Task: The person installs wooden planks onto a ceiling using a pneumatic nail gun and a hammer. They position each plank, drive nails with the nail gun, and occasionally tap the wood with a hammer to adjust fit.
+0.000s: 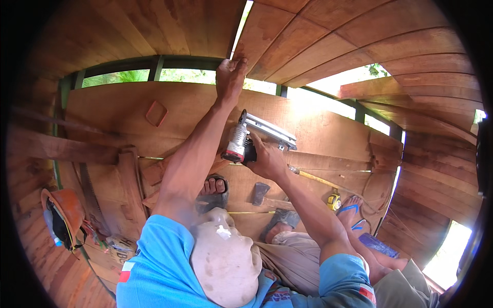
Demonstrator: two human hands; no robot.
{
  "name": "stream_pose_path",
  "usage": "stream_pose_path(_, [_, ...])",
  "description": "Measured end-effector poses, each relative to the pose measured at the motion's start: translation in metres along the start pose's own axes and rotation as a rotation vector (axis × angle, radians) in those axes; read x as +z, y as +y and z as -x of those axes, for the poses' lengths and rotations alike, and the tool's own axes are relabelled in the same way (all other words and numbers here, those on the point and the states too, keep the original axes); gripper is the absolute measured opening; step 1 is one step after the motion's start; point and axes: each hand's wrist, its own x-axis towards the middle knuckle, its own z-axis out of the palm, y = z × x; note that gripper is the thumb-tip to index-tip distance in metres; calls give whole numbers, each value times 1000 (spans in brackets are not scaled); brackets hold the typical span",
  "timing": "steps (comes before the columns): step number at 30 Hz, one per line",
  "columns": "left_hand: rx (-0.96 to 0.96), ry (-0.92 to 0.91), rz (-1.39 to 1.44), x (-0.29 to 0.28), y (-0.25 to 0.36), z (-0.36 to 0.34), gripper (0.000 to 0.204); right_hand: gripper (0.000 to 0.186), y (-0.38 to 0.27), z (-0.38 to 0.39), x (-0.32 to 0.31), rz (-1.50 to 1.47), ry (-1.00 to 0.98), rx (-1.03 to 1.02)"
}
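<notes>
My left hand [231, 79] is raised to the wooden planks [277, 36], its fingers curled against a board edge beside a narrow bright gap. Whether it grips the board or only presses on it is hard to see. In my right hand [269, 160] is a nail gun [257, 133], silver and black with a red end cap. The fingers wrap its dark handle, and its long metal magazine points right. The nail gun is held below the left hand, in front of a broad wooden panel [190, 102], apart from the planks.
Below lie a yellow-handled hammer [313, 177], a yellow tape measure [334, 200] and a dark wedge-shaped piece [261, 193]. An orange hard hat [67, 208] and a handsaw [91, 197] are at left. Another person's foot [352, 209] in a blue flip-flop is at right.
</notes>
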Motion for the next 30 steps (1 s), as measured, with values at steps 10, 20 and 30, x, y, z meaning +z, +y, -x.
stream_pose_path(10, [-1,-43,8,5,11,8,40,96,12,-2,5,-9,-86,7])
stream_pose_path(20, [140,-61,-604,-20,47,-2,51,96,21,-1,16,14,-10,-81])
stream_pose_path(30, [296,-2,-952,-19,67,4,60,89,16,6,9,3,-102,-47])
